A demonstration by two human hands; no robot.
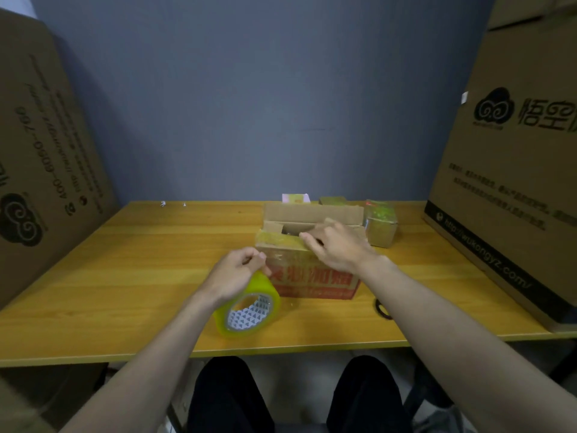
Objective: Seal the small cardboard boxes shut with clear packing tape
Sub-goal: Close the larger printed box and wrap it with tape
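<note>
**A:** Where is the box being worked on?

**B:** The small cardboard box (312, 260) with red printing on its near face stands on the yellow wooden table (140, 276), a little toward one o'clock from the table's middle. Its far flap stands upright, the top is open, and a dark gap shows inside.

**A:** And the hands?

**B:** The right hand (337, 245) lies over the top of the box at its near edge, palm down. Its fingers reach toward nine o'clock and look loosely bent against a flap; motion blur makes it hard to say whether they pinch the cardboard or only press it. The left hand (237, 273) is just at nine o'clock of the box, fingers curled together over the top of the tape roll (248, 307), thumb meeting the fingertips as if pinching the tape's edge.

**A:** How does the roll sit?

**B:** It stands on its edge on the table, tilted, its patterned core facing the person, at about seven o'clock from the box and close beside its near left corner.

**A:** Anything else around?

**B:** Another small box (381, 226), wrapped in tape, sits at three o'clock, touching or nearly touching the open one. Two more small packages lie behind at twelve o'clock. A dark ring-shaped thing (382, 309) lies at five o'clock. Big printed cartons stand at the table's left (46, 151) and right (515, 151) ends.
</note>
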